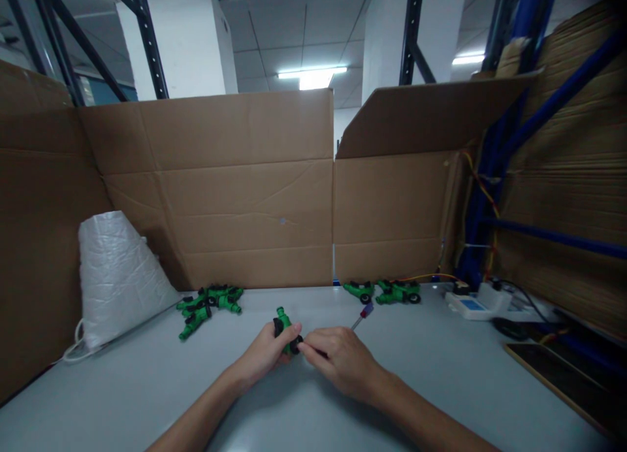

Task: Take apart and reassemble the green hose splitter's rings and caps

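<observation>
A small green toy vehicle [283,317] with black wheels is held by my left hand [267,354], whose thumb and fingers close round it near the middle of the table. My right hand [340,357] is closed, its thumb and index finger pinched at the toy's lower right wheel. What lies between those fingertips is too small to make out. Just behind my right hand is a screwdriver [366,309] with a purple and red handle, its shaft pointing down toward the knuckles.
Several green toys [196,318] lie at the back left, and more green toys [399,291] at the back right. A white padded bag [120,282] leans on the left cardboard wall. A power strip [473,306], cables and a dark panel [563,387] are at right.
</observation>
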{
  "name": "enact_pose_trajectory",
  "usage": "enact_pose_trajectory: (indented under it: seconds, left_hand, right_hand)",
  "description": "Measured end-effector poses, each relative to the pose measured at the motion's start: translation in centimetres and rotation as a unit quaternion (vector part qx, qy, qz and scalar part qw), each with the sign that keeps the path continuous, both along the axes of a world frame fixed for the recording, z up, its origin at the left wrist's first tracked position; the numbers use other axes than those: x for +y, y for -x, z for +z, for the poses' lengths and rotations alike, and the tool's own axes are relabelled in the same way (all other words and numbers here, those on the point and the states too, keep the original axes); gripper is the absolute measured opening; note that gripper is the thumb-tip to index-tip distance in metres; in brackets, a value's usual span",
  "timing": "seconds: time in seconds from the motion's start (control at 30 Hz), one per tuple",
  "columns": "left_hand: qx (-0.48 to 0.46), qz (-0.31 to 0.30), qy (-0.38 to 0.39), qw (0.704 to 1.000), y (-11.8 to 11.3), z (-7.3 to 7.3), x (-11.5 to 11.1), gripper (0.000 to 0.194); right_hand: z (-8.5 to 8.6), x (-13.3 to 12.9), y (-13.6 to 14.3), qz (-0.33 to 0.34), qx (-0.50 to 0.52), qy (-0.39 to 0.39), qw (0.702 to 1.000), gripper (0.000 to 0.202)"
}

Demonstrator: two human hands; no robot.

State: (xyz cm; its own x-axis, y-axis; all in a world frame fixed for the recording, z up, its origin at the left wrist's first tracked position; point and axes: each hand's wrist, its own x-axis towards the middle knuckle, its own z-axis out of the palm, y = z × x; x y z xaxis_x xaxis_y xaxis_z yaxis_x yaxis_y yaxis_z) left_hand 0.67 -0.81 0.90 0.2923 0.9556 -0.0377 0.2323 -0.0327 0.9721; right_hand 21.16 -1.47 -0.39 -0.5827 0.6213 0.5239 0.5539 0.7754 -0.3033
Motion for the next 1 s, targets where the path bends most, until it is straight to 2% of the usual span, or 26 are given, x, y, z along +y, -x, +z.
enact_pose_trajectory:
  seconds: [0.2,0.3,0.5,0.7,0.8,1.0]
  left_hand:
    - [0.016,-0.001,0.001,1.0,0.2,-0.4,0.3,0.065]
    - [-0.005,-0.004,0.017,1.0,0.5,-0.7,0.5,0.063]
    - [-0.028,-0.004,0.01,1.0,0.4,-1.3,0.8,0.062]
    - [-0.03,0.036,-0.036,0.998,-0.2,-1.5,0.9,0.063]
    - [-0.025,0.029,-0.041,0.998,-0.2,-1.3,1.0,0.062]
    - [0.033,0.032,-0.122,0.991,-0.2,-1.2,1.1,0.06]
  right_hand:
    - [-0.3,0.4,-0.4,0.018,0.005,-0.027,0.999,0.041]
    - [-0.5,0.7,-0.4,0.024,0.006,-0.033,0.999,0.043]
    - [-0.7,1.0,-0.5,-0.018,-0.017,-0.032,0.999,0.041]
    - [-0.3,0.4,-0.4,-0.05,-0.033,-0.015,0.998,0.037]
    - [-0.1,0.1,-0.2,-0.052,-0.028,-0.006,0.998,0.037]
    - [-0.2,-0.1,-0.1,-0.077,-0.037,0.012,0.996,0.035]
